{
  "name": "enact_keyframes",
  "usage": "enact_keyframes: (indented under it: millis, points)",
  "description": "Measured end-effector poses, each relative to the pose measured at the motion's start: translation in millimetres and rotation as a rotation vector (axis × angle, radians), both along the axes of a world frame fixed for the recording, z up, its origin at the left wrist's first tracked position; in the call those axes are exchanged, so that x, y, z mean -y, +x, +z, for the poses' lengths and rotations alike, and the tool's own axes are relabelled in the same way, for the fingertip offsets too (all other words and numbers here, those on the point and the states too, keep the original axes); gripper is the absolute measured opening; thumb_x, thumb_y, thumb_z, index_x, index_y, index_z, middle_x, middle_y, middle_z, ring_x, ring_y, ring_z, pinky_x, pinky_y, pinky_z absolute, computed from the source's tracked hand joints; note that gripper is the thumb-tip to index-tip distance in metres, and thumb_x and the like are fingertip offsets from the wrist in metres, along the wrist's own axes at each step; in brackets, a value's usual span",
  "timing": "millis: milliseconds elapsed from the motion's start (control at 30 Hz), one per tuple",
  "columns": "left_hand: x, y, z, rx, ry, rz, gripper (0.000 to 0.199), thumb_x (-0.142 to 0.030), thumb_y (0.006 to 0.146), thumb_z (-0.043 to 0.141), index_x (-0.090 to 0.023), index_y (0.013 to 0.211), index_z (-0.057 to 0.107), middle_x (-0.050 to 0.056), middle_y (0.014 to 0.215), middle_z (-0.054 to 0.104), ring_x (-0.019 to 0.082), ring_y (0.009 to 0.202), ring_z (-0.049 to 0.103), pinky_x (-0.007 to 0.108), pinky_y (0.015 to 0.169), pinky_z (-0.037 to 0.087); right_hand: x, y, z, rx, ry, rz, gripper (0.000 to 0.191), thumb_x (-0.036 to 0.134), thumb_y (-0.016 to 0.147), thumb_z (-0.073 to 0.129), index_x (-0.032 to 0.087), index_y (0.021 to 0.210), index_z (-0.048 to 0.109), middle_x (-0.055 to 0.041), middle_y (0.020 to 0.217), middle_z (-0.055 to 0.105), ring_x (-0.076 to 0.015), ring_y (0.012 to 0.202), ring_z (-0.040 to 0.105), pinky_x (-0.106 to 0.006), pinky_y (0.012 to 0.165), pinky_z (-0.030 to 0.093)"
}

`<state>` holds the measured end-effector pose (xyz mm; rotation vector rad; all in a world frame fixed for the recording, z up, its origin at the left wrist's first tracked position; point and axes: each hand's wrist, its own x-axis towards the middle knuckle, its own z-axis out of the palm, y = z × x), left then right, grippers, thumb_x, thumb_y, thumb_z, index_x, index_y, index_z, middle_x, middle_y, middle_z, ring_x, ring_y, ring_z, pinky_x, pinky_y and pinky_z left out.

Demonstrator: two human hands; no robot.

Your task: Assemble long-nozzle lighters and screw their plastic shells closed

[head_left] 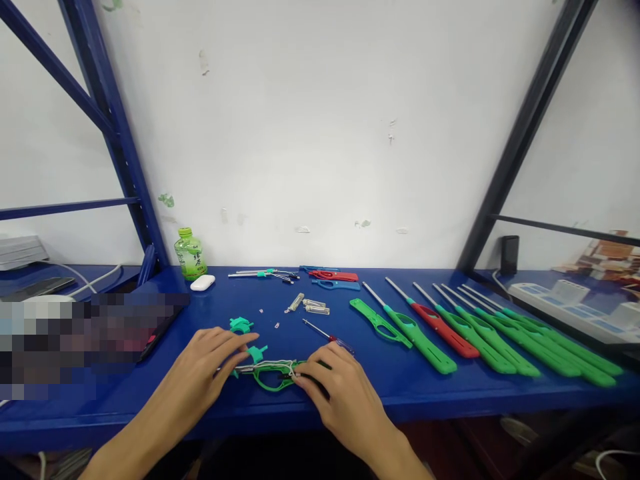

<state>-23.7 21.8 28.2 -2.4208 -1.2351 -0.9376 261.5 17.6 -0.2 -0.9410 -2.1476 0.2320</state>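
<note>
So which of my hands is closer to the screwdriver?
Your right. The right hand is just on the near side of the screwdriver, by its handle; the left hand is well off to its left.

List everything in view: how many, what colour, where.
Drink bottle: one, green, back left
Earbud case: one, white, beside it
Wired rods: about two, silver, back
Spare lighter shells: three, red and blue, back middle
Small tanks: three, clear, middle
Screwdriver: one, red handle, front middle
Long-nosed lighters: about seven, green, one red, right
Loose lighter shell: one, green, left of those
Plastic clips: at least two, turquoise, left of centre
Open lighter: one, green, front
Power strip: one, white, far right
Bench: one, blue, front
Frame uprights: two, blue and black, either side
Wall: one, white, behind
Pixelated patch: one, mixed, left, contents unreadable
Left hand: one, bare, at rod end
Right hand: one, bare, at handle
</note>
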Motion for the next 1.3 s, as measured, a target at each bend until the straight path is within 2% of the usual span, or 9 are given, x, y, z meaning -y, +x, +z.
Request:
enact_keyframes:
  millis: [167, 433, 600, 733, 867, 1000, 1167, 1300]
  points:
    - [12.2, 6.5, -11.5, 0.063, 0.042, -0.020, 0.027, -0.042, 0.111, 0.052, -0.029, 0.110, 0.076, -0.002, 0.101, 0.079, 0.017, 0.091, 0.070, 0.029, 0.084, 0.051, -0.6, -0.4, -1.6, 0.004, 0.015, 0.008, 0.014, 0.021, 0.106, 0.064, 0.026, 0.107, 0.077, 0.0003, 0.098, 0.075, -0.0197, 0.092, 0.066, -0.038, 0.099, 0.053]
    - [22.0, 20.0, -10.9, 0.063, 0.053, -0.066, 0.025, -0.028, 0.113, 0.048, -0.030, 0.120, 0.072, -0.001, 0.099, 0.074, 0.016, 0.088, 0.063, 0.028, 0.077, 0.049, 0.2, -0.3, -1.4, 0.012, 0.013, 0.022, 0.016, 0.019, 0.108, 0.061, 0.027, 0.108, 0.075, 0.0008, 0.099, 0.076, -0.0196, 0.090, 0.066, -0.037, 0.089, 0.052]
    - [20.9, 24.8, -14.3, 0.048, 0.058, -0.077, 0.026, -0.025, 0.113, 0.047, -0.030, 0.125, 0.070, -0.002, 0.100, 0.072, 0.015, 0.089, 0.062, 0.028, 0.078, 0.048, -0.3, -0.5, -0.4, 0.000, 0.016, 0.033, 0.016, 0.018, 0.108, 0.060, 0.026, 0.108, 0.073, 0.0009, 0.101, 0.077, -0.0200, 0.091, 0.067, -0.038, 0.094, 0.051]
    - [20.0, 25.8, -17.2, 0.039, 0.059, -0.077, 0.025, -0.026, 0.113, 0.048, -0.028, 0.125, 0.070, -0.001, 0.101, 0.072, 0.016, 0.091, 0.061, 0.029, 0.079, 0.047, 0.1, 0.0, -0.4, 0.011, 0.002, 0.035, 0.016, 0.019, 0.108, 0.059, 0.027, 0.108, 0.073, 0.0003, 0.101, 0.077, -0.0210, 0.091, 0.067, -0.038, 0.092, 0.052]
    - [17.2, 28.8, -17.6, 0.041, 0.076, -0.078, 0.021, -0.027, 0.113, 0.050, -0.027, 0.118, 0.071, -0.001, 0.098, 0.072, 0.016, 0.091, 0.061, 0.030, 0.081, 0.046, -0.3, 0.6, -1.7, 0.006, -0.017, 0.044, 0.015, 0.021, 0.109, 0.059, 0.028, 0.109, 0.072, 0.0011, 0.104, 0.077, -0.0208, 0.093, 0.068, -0.038, 0.093, 0.051]
    - [13.0, 33.2, -16.1, 0.040, 0.121, -0.098, 0.025, -0.029, 0.114, 0.046, -0.027, 0.109, 0.071, -0.003, 0.094, 0.072, 0.015, 0.088, 0.062, 0.028, 0.080, 0.046, -1.0, 0.3, -3.1, 0.008, -0.039, 0.034, 0.014, 0.020, 0.109, 0.059, 0.029, 0.108, 0.070, 0.0021, 0.102, 0.075, -0.0206, 0.093, 0.066, -0.036, 0.087, 0.051]
    - [11.6, 34.5, -17.5, 0.051, 0.142, -0.098, 0.028, -0.032, 0.115, 0.045, -0.026, 0.107, 0.071, -0.003, 0.092, 0.072, 0.013, 0.085, 0.062, 0.027, 0.080, 0.046, -1.5, 0.1, -3.8, -0.003, -0.042, 0.038, 0.014, 0.019, 0.109, 0.060, 0.029, 0.107, 0.070, 0.0034, 0.103, 0.075, -0.0199, 0.093, 0.066, -0.037, 0.092, 0.050]
    - [11.7, 34.6, -18.7, 0.066, 0.119, -0.092, 0.025, -0.030, 0.114, 0.047, -0.027, 0.108, 0.071, -0.003, 0.094, 0.074, 0.014, 0.086, 0.063, 0.028, 0.080, 0.046, -0.6, 1.4, -0.8, -0.008, -0.056, 0.037, 0.014, 0.020, 0.109, 0.059, 0.029, 0.109, 0.070, 0.0028, 0.104, 0.076, -0.0199, 0.094, 0.066, -0.035, 0.088, 0.051]
